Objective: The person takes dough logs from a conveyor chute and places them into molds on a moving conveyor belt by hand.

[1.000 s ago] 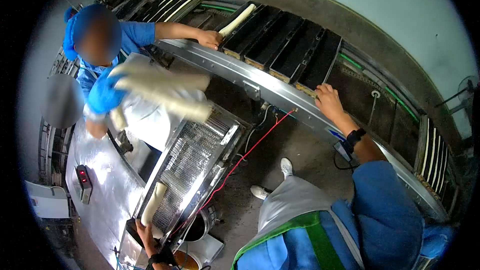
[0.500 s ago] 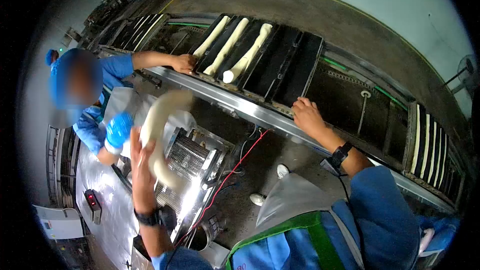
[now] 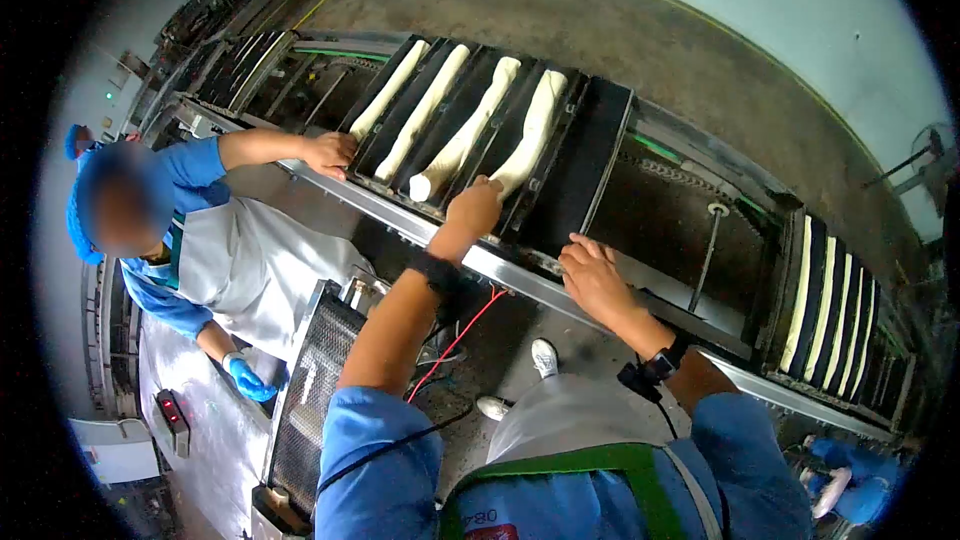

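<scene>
My left hand (image 3: 473, 208) is closed on the near end of a long, pale dough roll (image 3: 538, 125), which lies in the fourth trough of a black multi-trough baking tray (image 3: 585, 160). Three more dough rolls lie in the troughs to its left, the nearest being a thick dough roll (image 3: 465, 130) with a blunt end. At the tray's near right corner, my right hand (image 3: 598, 280) grips the rim with bent fingers. The trough beside that hand holds no dough.
A co-worker's hand (image 3: 328, 154) rests on the tray's left end; their blue-gloved hand (image 3: 248, 380) is over a metal table (image 3: 205, 465). Below me stands a mesh-topped machine (image 3: 315, 405). A filled tray (image 3: 828, 310) sits farther right on the conveyor rail (image 3: 720, 372).
My left hand has carried a dough roll from over the mesh-topped machine into the tray's fourth trough. My right hand stays at the tray corner. The co-worker's gloved hand has lowered.
</scene>
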### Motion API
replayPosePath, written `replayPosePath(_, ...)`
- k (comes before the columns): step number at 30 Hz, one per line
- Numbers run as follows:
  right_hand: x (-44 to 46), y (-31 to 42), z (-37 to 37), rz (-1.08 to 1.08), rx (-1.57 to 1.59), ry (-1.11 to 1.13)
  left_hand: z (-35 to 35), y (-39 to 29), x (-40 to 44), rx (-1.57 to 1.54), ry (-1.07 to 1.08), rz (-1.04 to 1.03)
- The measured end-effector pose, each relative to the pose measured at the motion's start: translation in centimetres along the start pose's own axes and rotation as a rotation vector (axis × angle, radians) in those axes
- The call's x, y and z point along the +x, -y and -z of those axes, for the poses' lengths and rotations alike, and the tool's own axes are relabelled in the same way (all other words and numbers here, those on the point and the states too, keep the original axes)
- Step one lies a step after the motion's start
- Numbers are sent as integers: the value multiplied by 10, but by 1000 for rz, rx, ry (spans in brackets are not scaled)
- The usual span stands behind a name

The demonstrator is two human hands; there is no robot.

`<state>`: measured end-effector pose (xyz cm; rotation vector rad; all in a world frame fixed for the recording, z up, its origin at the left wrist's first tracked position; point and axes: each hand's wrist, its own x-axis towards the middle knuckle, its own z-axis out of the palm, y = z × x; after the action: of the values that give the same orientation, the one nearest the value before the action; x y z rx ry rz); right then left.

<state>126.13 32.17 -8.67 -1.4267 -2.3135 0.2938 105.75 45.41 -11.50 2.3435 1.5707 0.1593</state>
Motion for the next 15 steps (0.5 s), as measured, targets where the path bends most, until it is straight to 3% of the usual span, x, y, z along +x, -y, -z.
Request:
replayPosePath(3, 5, -1, 2, -1, 22, 30, 31, -27, -17, 40, -8, -7)
replayPosePath(8, 16, 2, 1, 46, 34, 21, 65, 14, 5, 363, -472, 151)
replayPosePath(10, 18, 3, -3, 37, 37, 62, 72, 43, 15, 198, -113, 332)
replayPosePath(12, 26, 5, -4, 72, 67, 114, 48, 81, 34, 180, -61, 445)
replayPosePath(13, 28, 4, -5, 95, 72, 145, 35, 91, 38, 282, -56, 354)
replayPosePath(15, 34, 7, -5, 81, 84, 175, 44, 87, 36, 189, -89, 375)
